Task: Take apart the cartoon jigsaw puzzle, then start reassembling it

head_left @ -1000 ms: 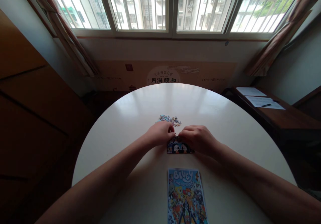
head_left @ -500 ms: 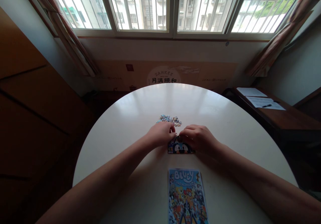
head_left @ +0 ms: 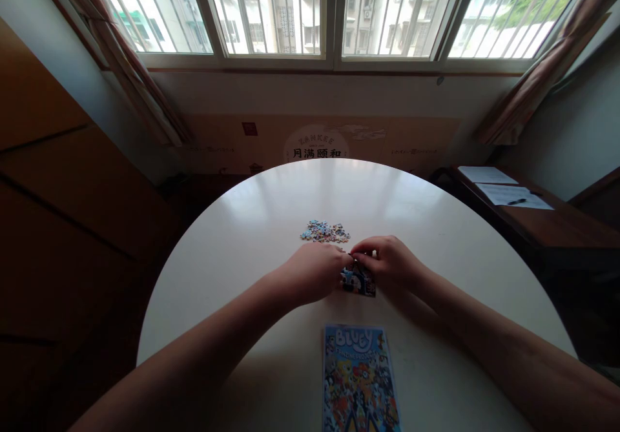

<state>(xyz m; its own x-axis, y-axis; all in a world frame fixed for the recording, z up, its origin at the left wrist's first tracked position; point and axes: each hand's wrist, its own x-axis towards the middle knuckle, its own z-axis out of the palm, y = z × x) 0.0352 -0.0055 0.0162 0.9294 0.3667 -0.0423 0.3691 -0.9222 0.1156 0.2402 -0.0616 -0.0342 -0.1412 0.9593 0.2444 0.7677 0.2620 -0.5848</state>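
My left hand (head_left: 314, 273) lies curled over the left half of a small, partly joined jigsaw section (head_left: 359, 281) on the white round table (head_left: 242, 238). My right hand (head_left: 385, 261) is pinched at the section's upper edge, fingertips close to the left hand's. What the fingertips pinch is too small to make out. A heap of loose puzzle pieces (head_left: 323, 231) lies just beyond both hands. The colourful reference picture (head_left: 359, 378) lies flat on the table nearer to me.
A dark wooden side desk (head_left: 542, 225) with papers (head_left: 504, 193) and a pen stands at the right. A barred window and curtains run along the far wall. Dark wooden panels stand to the left of the table.
My left hand has slid right and toward me, now covering the left part of the joined section. My right hand shifted slightly away from me, still pinched at the upper edge.
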